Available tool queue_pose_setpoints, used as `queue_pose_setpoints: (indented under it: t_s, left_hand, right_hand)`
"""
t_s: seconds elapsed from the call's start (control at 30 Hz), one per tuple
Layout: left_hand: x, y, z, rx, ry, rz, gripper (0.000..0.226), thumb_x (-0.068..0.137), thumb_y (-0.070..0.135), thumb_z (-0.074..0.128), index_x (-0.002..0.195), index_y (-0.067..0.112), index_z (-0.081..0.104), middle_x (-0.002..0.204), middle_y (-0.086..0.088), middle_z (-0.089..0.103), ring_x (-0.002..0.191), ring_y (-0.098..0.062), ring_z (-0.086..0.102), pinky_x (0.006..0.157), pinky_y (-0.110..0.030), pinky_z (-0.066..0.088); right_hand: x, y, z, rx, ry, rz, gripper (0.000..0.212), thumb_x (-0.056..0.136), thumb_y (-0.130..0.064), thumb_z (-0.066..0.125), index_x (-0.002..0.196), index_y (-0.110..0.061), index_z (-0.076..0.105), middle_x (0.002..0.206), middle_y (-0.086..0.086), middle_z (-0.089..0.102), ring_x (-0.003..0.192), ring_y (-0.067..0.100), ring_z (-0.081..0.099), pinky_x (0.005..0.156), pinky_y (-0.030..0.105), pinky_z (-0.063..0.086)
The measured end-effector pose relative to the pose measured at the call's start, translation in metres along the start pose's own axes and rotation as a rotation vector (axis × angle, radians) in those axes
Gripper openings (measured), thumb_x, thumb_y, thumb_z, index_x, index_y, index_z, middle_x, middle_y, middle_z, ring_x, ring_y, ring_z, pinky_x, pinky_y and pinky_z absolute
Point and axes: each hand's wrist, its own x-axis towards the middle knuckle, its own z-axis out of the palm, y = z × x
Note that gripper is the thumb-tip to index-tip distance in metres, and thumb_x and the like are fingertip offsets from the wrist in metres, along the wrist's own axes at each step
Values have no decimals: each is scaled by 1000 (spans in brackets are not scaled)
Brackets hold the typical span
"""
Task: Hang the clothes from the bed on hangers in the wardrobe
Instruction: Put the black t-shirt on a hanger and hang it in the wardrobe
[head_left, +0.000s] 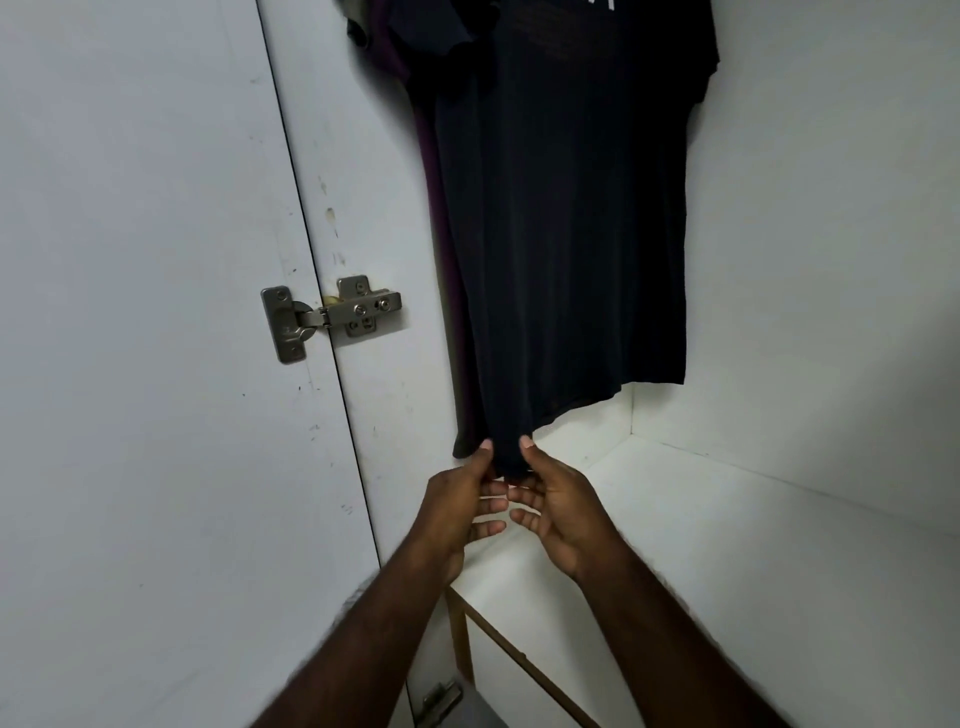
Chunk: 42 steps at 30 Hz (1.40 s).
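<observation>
A black T-shirt (561, 234) hangs inside the wardrobe, its top cut off by the frame's upper edge. Its lower hem is drawn down to a point between my hands. My left hand (462, 504) and my right hand (558, 501) meet at that hem corner, thumbs on the front of the fabric and fingers beneath it, pinching it. A dark purple garment (441, 218) hangs right behind the black one, and a bit of an olive one (356, 23) shows at the top. No hanger or rail is in view.
The open white wardrobe door (130, 312) stands at the left, joined by a metal hinge (332, 314). A white shelf (727, 545) lies under the clothes, with a wooden front edge (519, 660). The white wardrobe wall (831, 208) closes the right side.
</observation>
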Motion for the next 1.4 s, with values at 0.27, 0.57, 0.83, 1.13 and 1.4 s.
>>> queue_pose_setpoints:
  t_s: [0.27, 0.57, 0.83, 1.13, 1.4]
  left_hand:
    - [7, 6, 0, -426, -104, -23, 13, 97, 15, 55, 103, 9, 65, 107, -15, 70, 93, -22, 68, 82, -34, 54]
    - [0, -21, 8, -961, -125, -139, 27, 97, 6, 43, 117, 2, 60, 98, -17, 72, 82, -25, 72, 68, -32, 61]
    - [-10, -16, 4, 143, 276, 562, 53, 80, 52, 54, 123, 22, 55, 113, 11, 60, 102, 0, 57, 75, -5, 43]
    - [17, -5, -10, 353, 252, 729, 8, 91, 21, 66, 85, 16, 64, 76, 4, 67, 73, -5, 63, 65, -11, 47]
    - [1, -5, -9, 331, 600, 862, 26, 89, 11, 66, 110, 20, 53, 96, 6, 58, 85, -4, 55, 72, -16, 48]
  right_hand:
    - [-9, -1, -7, 192, 48, -69, 25, 94, -32, 60, 112, -16, 67, 101, 5, 73, 91, 20, 65, 80, 33, 51]
    - [-20, 29, -11, 276, -33, -111, 37, 84, -32, 61, 117, -14, 64, 108, 9, 73, 102, 23, 67, 87, 37, 49]
    - [-12, 23, -19, -14, 7, -82, 26, 87, -31, 67, 109, -18, 69, 95, -1, 75, 87, 17, 65, 79, 33, 52]
    - [3, 23, -18, 90, -134, -31, 20, 91, -21, 64, 109, -15, 69, 78, 2, 66, 70, 14, 55, 71, 30, 48]
    - [42, 24, -45, 210, 86, 33, 25, 99, -30, 54, 120, -17, 60, 112, 6, 68, 102, 24, 65, 78, 36, 50]
